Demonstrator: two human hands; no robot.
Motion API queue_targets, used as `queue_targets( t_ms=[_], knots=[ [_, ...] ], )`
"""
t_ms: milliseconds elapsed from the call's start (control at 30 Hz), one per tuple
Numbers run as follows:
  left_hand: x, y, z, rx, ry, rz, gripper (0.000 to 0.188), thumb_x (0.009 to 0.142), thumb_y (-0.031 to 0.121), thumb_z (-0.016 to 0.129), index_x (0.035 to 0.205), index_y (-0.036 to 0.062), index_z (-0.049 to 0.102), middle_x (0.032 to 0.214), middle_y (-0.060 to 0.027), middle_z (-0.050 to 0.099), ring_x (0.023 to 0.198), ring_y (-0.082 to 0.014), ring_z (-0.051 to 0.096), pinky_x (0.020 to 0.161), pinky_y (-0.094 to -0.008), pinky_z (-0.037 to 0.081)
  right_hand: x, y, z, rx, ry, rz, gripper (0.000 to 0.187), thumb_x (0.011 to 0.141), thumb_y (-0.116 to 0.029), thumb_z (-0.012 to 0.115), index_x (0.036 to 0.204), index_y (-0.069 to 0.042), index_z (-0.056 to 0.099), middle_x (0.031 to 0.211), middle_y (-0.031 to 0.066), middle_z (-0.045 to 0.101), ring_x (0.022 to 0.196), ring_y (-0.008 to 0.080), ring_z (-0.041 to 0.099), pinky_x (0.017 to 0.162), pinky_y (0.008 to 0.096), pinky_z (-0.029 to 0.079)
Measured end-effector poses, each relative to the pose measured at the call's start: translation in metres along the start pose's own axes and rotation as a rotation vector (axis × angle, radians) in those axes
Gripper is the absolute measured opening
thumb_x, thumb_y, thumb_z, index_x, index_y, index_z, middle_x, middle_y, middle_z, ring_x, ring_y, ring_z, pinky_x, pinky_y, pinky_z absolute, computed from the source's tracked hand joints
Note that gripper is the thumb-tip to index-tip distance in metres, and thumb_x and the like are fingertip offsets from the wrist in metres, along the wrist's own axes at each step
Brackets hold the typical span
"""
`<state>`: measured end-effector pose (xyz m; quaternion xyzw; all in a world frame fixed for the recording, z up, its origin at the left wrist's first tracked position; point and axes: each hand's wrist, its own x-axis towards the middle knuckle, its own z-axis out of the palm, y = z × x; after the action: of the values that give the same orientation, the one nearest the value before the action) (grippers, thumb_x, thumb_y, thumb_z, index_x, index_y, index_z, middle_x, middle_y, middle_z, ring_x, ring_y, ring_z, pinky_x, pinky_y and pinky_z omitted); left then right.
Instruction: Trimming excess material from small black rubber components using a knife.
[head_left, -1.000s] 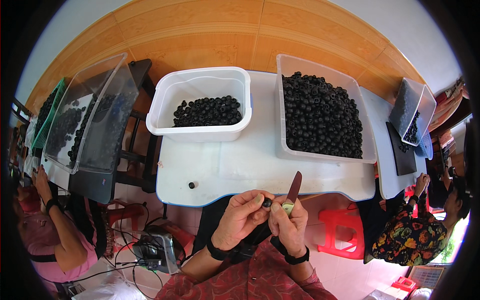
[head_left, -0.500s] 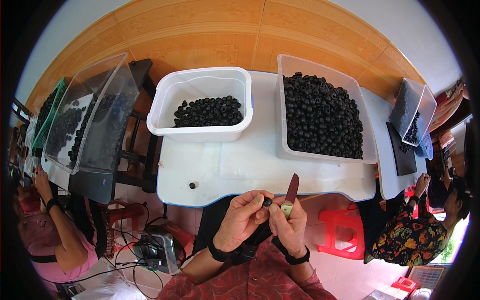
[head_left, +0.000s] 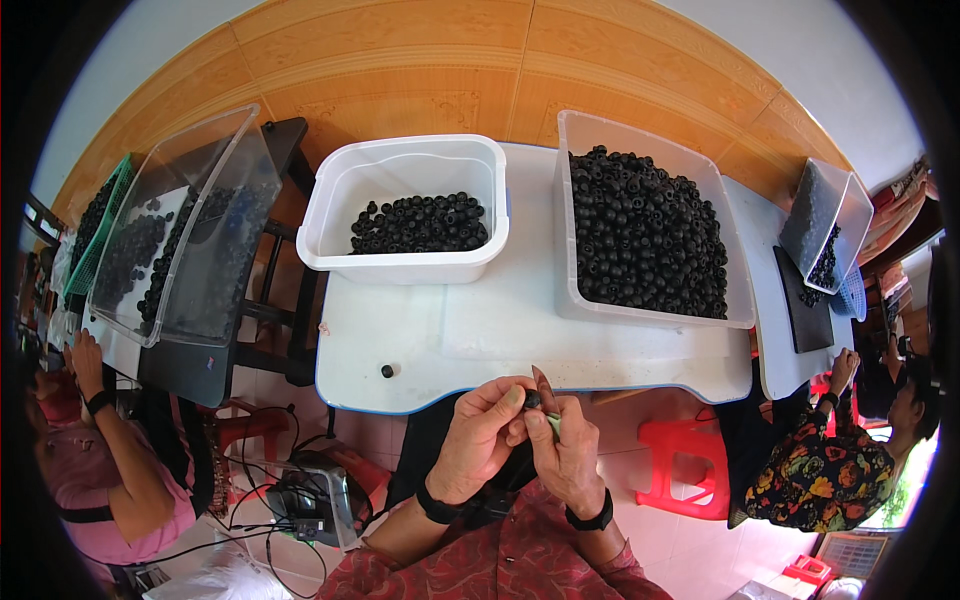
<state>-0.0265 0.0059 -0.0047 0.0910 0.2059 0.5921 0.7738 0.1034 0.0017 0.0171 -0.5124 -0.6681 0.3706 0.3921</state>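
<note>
Between the thumb and fingers of my left hand [head_left: 475, 440] is a small black round part [head_left: 532, 399], with a hollow look like those in the tubs. My right hand [head_left: 568, 455] is closed round the pale green handle of a small knife [head_left: 543, 388]. Its dark reddish blade points up and lies against or just beside the black part; contact is hard to make out. Both hands are close together in front of the table's near edge. A single loose black part [head_left: 387, 371] lies on the tabletop at the left.
On the white table [head_left: 430, 340] stand a white tub [head_left: 400, 262] partly filled with black parts and a fuller translucent bin [head_left: 650, 312] to its right. People work at side tables, a person [head_left: 130, 470] left and another [head_left: 820, 460] right. A red stool [head_left: 685, 460] is right of me.
The knife has swung from upright and apart to the left, its blade now turned edge-on beside the black part. My right hand has moved slightly left and rotated; my left hand has barely shifted.
</note>
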Motion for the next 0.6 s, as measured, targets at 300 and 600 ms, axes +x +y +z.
queue_targets(
  t_ms=[300, 600],
  knots=[
    [-0.0005, -0.0007, -0.0009, 0.013, 0.024, 0.003, 0.020, 0.095, 0.014, 0.060, 0.107, -0.0004, 0.065, 0.080, -0.0008, 0.059, 0.062, -0.0058, 0.046, 0.054, -0.0199, 0.037, 0.0027, -0.0076, -0.0035, -0.120, -0.029, 0.013, 0.023, 0.097, -0.021, 0.055, 0.095, 0.001, 0.049, 0.074, 0.0174, 0.066, 0.066, 0.0358, 0.067, 0.056, 0.0396, 0.052],
    [0.0003, -0.0030, 0.0002, 0.023, 0.026, 0.025, 0.019, 0.095, 0.013, 0.059, 0.106, -0.0013, 0.065, 0.080, -0.0001, 0.060, 0.061, -0.0039, 0.043, 0.053, -0.0190, 0.036, 0.0032, -0.0014, -0.0002, -0.246, -0.016, -0.054, 0.019, 0.094, -0.016, 0.058, 0.089, 0.000, 0.051, 0.072, 0.0173, 0.063, 0.061, 0.0360, 0.064, 0.051, 0.0389, 0.049]
  ],
)
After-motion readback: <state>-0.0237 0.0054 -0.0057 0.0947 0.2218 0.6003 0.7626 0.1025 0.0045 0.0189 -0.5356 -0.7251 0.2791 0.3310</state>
